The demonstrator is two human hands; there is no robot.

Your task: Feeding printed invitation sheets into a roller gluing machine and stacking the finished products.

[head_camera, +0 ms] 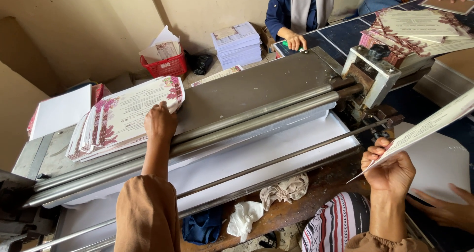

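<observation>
My left hand [160, 119] reaches over the rollers and rests on a fanned stack of floral printed cards [123, 117] lying on the grey metal bed [247, 86] of a roller machine. Its fingers press the near edge of the top card. My right hand [390, 170] is at the right, closed on a single printed card [429, 126] held edge-on and tilted up to the right. Two long steel rollers [237, 121] run across the machine between my hands.
A white sheet [276, 148] lies under the rollers. Rags [284, 190] sit on the wooden bench below. Another person's hand [444, 210] is at lower right; a person in blue [296, 10] stands behind. Card stacks [424, 29], paper piles [237, 44] and a red basket [165, 64] surround the machine.
</observation>
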